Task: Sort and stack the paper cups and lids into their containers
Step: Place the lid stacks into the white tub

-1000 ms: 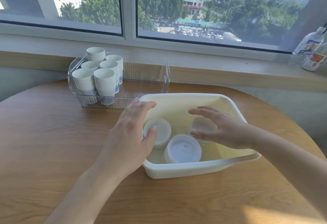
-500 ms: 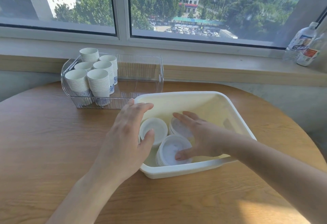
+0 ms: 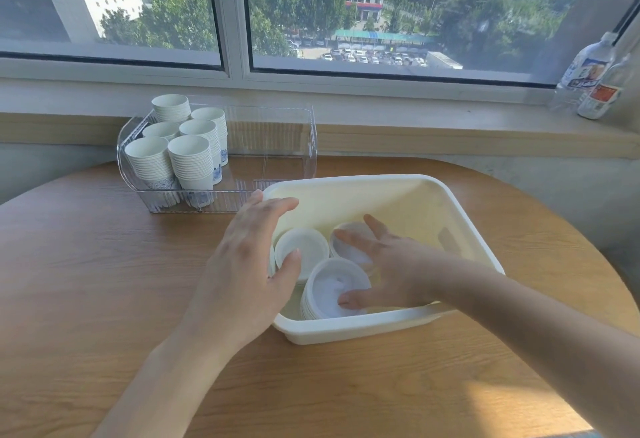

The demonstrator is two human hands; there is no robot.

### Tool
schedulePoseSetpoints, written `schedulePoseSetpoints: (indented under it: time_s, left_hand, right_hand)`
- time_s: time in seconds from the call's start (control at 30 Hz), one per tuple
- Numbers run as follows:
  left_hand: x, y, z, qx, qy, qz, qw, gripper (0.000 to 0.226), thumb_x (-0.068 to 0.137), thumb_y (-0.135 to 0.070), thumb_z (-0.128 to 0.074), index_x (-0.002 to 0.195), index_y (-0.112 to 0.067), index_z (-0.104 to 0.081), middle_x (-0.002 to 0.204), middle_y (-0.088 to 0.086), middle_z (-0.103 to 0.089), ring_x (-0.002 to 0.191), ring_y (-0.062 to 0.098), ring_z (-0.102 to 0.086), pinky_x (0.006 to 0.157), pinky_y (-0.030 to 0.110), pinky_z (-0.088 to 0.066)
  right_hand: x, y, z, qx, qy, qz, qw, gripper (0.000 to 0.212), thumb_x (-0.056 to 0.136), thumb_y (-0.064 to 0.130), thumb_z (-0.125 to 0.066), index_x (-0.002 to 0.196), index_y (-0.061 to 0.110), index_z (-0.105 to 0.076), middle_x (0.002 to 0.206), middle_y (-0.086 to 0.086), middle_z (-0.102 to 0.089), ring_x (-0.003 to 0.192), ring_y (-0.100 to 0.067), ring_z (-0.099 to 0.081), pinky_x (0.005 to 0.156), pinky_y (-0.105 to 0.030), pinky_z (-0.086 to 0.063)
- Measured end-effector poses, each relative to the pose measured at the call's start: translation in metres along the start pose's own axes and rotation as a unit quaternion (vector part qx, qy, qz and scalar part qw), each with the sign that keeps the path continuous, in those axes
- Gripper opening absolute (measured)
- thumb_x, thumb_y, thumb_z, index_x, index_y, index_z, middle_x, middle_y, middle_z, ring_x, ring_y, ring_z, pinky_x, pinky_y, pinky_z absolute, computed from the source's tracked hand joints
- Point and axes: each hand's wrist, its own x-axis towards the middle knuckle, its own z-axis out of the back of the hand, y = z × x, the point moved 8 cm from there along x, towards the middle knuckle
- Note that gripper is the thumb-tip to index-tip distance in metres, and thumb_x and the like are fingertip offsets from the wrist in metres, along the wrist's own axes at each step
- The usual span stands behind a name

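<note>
1. Between the two hands, inside the shallow white plastic bin (image 3: pixel 450 209), stand three short stacks of round white plastic lids, grouped at the bin's near left corner.
2. Left hand (image 3: pixel 242 264): fingers extended and loosely spread above the bin's left rim, thumb tip touching the near edge of the left lid stack (image 3: pixel 304 250). Nothing is clasped; the hand is released.
3. Right hand (image 3: pixel 391 271): fingers straight and fanned, palm down. The fingertips lie over the far lid stack (image 3: pixel 349 233), and the thumb rests on top of the near lid stack (image 3: pixel 329 285). No curl around any lid can be seen.
4. Governing relation: all three stacks lie directly beneath or just ahead of the fingertips, their axes upright, with the left stack just right of the left thumb. The right hand is nearer the two right-hand stacks, so any tidying or merging would probably need only a short inward sweep.
5. Beyond the left fingertips, well apart, the clear ribbed plastic container (image 3: pixel 277 146) holds six upright columns of nested white paper cups (image 3: pixel 190 160) in its left half.
6. Both bins rest on the round wooden table (image 3: pixel 104 281).
</note>
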Motion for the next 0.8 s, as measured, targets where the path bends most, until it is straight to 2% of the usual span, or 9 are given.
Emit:
schedulePoseSetpoints:
  time_s: [0.13, 0.23, 0.33, 0.4, 0.47, 0.53, 0.67, 0.73, 0.8]
  left_hand:
    - [0.006, 0.005, -0.002, -0.011, 0.004, 0.018, 1.0, 0.052, 0.099, -0.026, -0.065, 0.147, -0.034, -0.048, 0.146, -0.025, -0.038, 0.154, -0.004, -0.016, 0.109, -0.002, -0.007]
    - [0.015, 0.005, 0.001, -0.038, 0.012, 0.04, 0.998, 0.047, 0.102, -0.043, -0.056, 0.147, -0.031, -0.05, 0.143, -0.016, -0.052, 0.143, 0.005, -0.038, 0.112, 0.017, -0.028]
    - [0.017, 0.004, 0.007, -0.069, 0.019, 0.063, 0.995, 0.056, 0.1, -0.059, -0.04, 0.146, -0.03, -0.052, 0.123, -0.003, -0.059, 0.121, 0.013, -0.05, 0.098, 0.028, -0.038]
    - [0.011, 0.002, 0.011, -0.073, 0.022, 0.06, 0.995, 0.061, 0.1, -0.069, -0.037, 0.147, -0.032, -0.05, 0.126, -0.008, -0.057, 0.126, 0.009, -0.049, 0.103, 0.029, -0.039]
    - [-0.001, -0.002, 0.011, -0.061, 0.037, 0.044, 0.997, 0.072, 0.093, -0.078, -0.035, 0.149, -0.035, -0.046, 0.145, -0.02, -0.05, 0.137, -0.002, -0.041, 0.111, 0.029, -0.037]
    - [-0.014, -0.006, 0.006, -0.032, 0.055, 0.029, 0.998, 0.082, 0.085, -0.084, -0.039, 0.153, -0.037, -0.04, 0.156, -0.023, -0.039, 0.147, -0.005, -0.03, 0.116, 0.028, -0.033]
    - [-0.026, -0.012, -0.014, -0.017, 0.092, 0.034, 0.995, 0.101, 0.077, -0.095, -0.036, 0.159, -0.038, -0.029, 0.171, -0.014, -0.018, 0.156, -0.005, 0.006, 0.123, 0.027, -0.014]
    - [-0.021, -0.017, -0.022, -0.026, 0.103, 0.041, 0.993, 0.107, 0.073, -0.099, -0.03, 0.161, -0.037, -0.025, 0.173, -0.011, -0.011, 0.156, -0.004, 0.013, 0.124, 0.03, -0.012]
    - [-0.013, -0.023, -0.03, -0.026, 0.114, 0.044, 0.992, 0.1, 0.078, -0.091, -0.035, 0.161, -0.036, -0.024, 0.174, -0.009, -0.007, 0.156, -0.002, 0.014, 0.124, 0.032, -0.011]
  right_hand:
    - [0.001, 0.003, 0.006, -0.003, -0.005, -0.002, 1.0, 0.106, 0.079, 0.075, -0.071, 0.159, 0.056, -0.003, 0.171, 0.002, 0.025, 0.154, -0.033, -0.031, 0.12, -0.039, -0.029]
    - [-0.004, 0.003, 0.016, 0.003, -0.037, 0.0, 0.999, 0.102, 0.079, 0.075, -0.071, 0.16, 0.053, -0.013, 0.172, 0.004, 0.021, 0.154, -0.031, -0.031, 0.118, -0.039, -0.032]
    - [-0.021, 0.003, 0.036, 0.035, -0.126, 0.013, 0.991, 0.087, 0.083, 0.075, -0.065, 0.157, 0.052, -0.026, 0.175, 0.006, 0.005, 0.153, -0.028, -0.033, 0.118, -0.041, -0.032]
    - [-0.041, 0.002, 0.047, 0.067, -0.196, 0.028, 0.978, 0.073, 0.087, 0.074, -0.059, 0.153, 0.05, -0.037, 0.173, 0.009, -0.011, 0.149, -0.021, -0.039, 0.115, -0.037, -0.034]
    - [-0.061, 0.001, 0.046, 0.079, -0.24, 0.035, 0.967, 0.065, 0.09, 0.075, -0.05, 0.148, 0.047, -0.046, 0.168, 0.014, -0.025, 0.141, -0.015, -0.047, 0.113, -0.035, -0.037]
    - [-0.076, 0.001, 0.035, 0.081, -0.264, 0.031, 0.961, 0.063, 0.091, 0.077, -0.038, 0.143, 0.043, -0.053, 0.16, 0.017, -0.038, 0.134, -0.012, -0.052, 0.11, -0.034, -0.039]
    - [-0.092, 0.015, 0.006, 0.074, -0.308, 0.058, 0.947, 0.059, 0.103, 0.067, -0.023, 0.124, 0.035, -0.068, 0.135, 0.019, -0.061, 0.125, -0.011, -0.056, 0.101, -0.031, -0.042]
    - [-0.093, 0.023, -0.005, 0.043, -0.332, 0.067, 0.94, 0.058, 0.106, 0.059, -0.018, 0.106, 0.033, -0.069, 0.116, 0.018, -0.067, 0.113, -0.014, -0.059, 0.097, -0.033, -0.04]
    - [-0.091, 0.021, -0.01, 0.014, -0.359, 0.051, 0.932, 0.058, 0.106, 0.055, -0.013, 0.097, 0.032, -0.065, 0.106, 0.017, -0.066, 0.111, -0.012, -0.056, 0.102, -0.031, -0.034]
